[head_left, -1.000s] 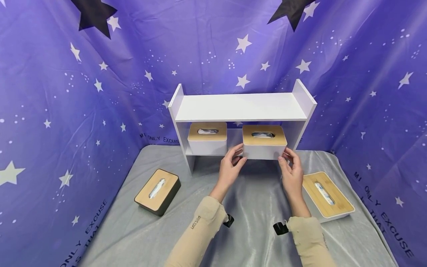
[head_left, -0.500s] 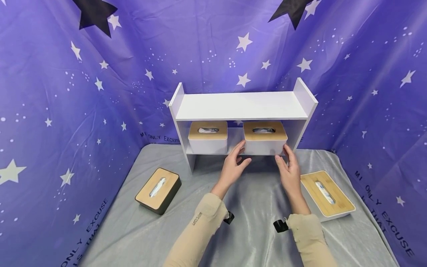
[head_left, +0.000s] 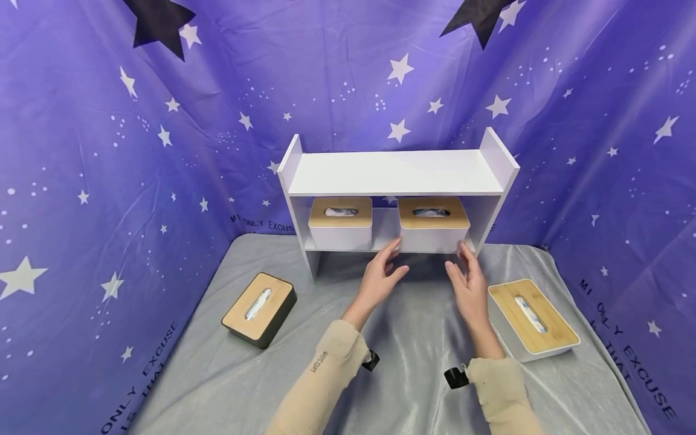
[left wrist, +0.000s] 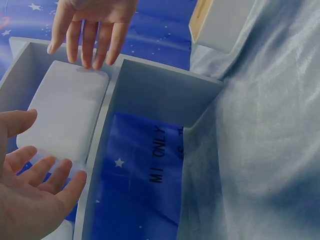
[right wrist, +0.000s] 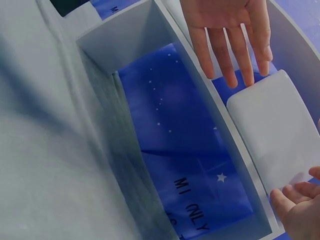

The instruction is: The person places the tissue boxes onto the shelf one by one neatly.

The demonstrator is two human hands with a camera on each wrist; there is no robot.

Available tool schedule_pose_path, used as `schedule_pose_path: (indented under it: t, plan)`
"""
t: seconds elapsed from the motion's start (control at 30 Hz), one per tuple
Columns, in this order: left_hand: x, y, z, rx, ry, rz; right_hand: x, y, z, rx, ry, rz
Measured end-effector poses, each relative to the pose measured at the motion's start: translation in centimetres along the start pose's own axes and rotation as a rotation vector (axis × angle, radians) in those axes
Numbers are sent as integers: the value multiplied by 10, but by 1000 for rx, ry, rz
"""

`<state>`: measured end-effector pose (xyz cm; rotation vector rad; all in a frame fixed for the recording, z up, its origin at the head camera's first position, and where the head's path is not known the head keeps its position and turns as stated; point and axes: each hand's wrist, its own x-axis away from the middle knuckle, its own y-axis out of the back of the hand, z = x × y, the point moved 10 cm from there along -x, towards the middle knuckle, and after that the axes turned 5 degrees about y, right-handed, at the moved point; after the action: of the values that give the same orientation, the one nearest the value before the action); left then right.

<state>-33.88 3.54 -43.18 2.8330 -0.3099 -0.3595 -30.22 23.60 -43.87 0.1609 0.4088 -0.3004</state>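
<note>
A white tissue box with a wooden lid [head_left: 433,240] stands on the lower board of a white shelf [head_left: 394,174], at its right side. My left hand [head_left: 377,281] is at that box's left front corner, fingers spread and relaxed. By the opposite front corner is my right hand [head_left: 469,290], its fingers loosely extended. In the left wrist view, the box's white front [left wrist: 67,110] lies between both hands, and neither grips it. Whether the fingertips still touch it I cannot tell. A second white tissue box [head_left: 341,237] occupies the left of the same board.
On the grey cloth [head_left: 408,374], a dark-sided tissue box with a wooden lid [head_left: 259,309] lies left of the arms. Another white one [head_left: 533,317] lies close beside the right forearm. Purple star-printed curtains [head_left: 348,72] enclose the back and sides.
The right-hand tissue box has slid back onto the shelf's lower board. Both hands have eased off its sides, and the right hand has drawn slightly down and away.
</note>
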Motion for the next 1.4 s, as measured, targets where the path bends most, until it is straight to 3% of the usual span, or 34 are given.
schedule_pose_path:
  t: [0.4,0.67,0.9,1.17,1.33,1.4]
  plan:
    - [12,-1,15,18,24,47,19,-26,-11,-27,-15,79]
    - [21,6,24,13,13,31,28,-47,-14,-50,-14,145]
    - [32,15,35,25,32,28,35,-67,-10,-34,49,211]
    - [55,38,22,49,63,14,43,-89,-14,-15,73,287]
    - [57,51,61,27,71,-40,49,-100,9,18,70,331]
    - [60,58,70,5,69,-59,51,-105,15,13,68,341]
